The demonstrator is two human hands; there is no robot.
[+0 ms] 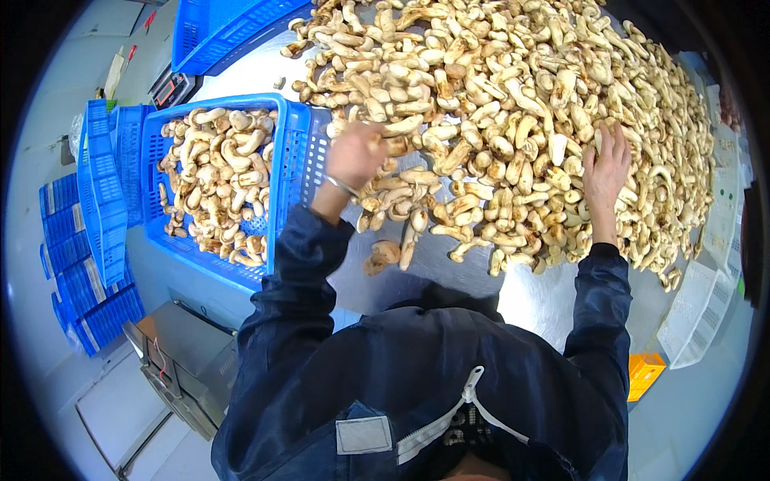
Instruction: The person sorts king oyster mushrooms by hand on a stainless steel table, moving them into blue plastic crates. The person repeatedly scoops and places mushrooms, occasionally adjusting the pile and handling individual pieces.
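A large heap of pale, brown-stained mushrooms (499, 120) covers much of a steel table (361, 288). My left hand (356, 155), with a bracelet at its wrist, is over the heap's left edge, beside the blue crate. Its fingers are curled and blurred, so I cannot tell whether it holds a mushroom. My right hand (606, 165) rests on the right part of the heap, fingers spread and pointing away from me. The blue plastic crate (280, 198) on the left holds many mushrooms (222, 174). A wide mushroom cap (382, 257) lies near the table's front edge.
Another blue crate (228, 36) stands at the back left, near a digital scale (171, 87). Stacked blue crates (90, 264) are at far left, above a metal cabinet (186, 355) in the picture. White crates (692, 318) and an orange crate (645, 376) are at right.
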